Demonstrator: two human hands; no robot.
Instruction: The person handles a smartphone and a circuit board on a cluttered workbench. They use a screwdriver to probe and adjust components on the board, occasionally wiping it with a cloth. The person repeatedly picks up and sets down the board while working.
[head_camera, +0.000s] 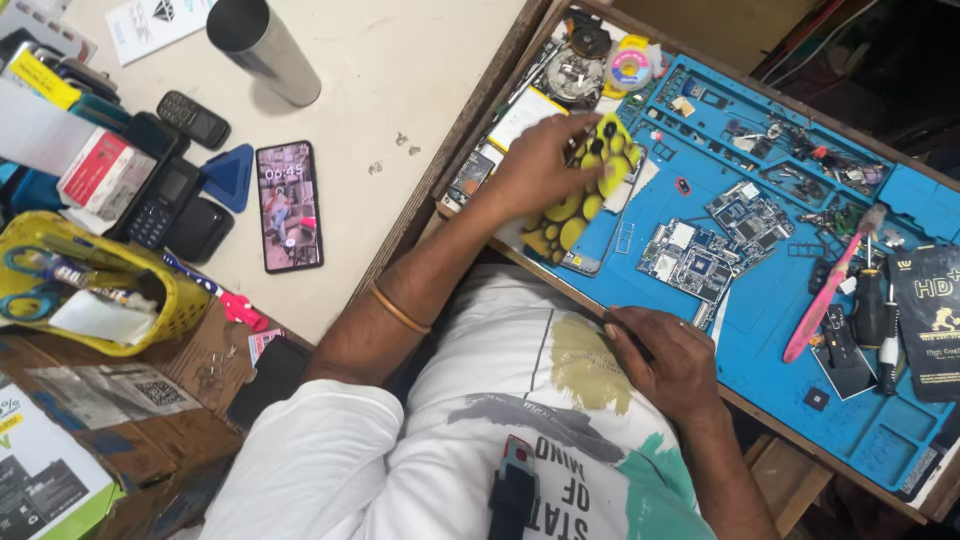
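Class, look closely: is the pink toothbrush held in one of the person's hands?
No: the pink toothbrush lies on the blue mat, apart from both the left hand and the right hand.

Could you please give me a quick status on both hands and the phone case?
Left hand grips yellow spotted phone case over blue mat. Right hand pinches thin dark tool at mat edge. Circuit boards lie between them.

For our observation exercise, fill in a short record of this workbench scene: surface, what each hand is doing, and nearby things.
surface: blue work mat in a wooden tray
left hand: grips a yellow spotted phone case
right hand: holds a thin dark tool, tip hidden
near hands: two circuit boards, pink toothbrush
off mat: lit phone, metal cylinder, yellow basket
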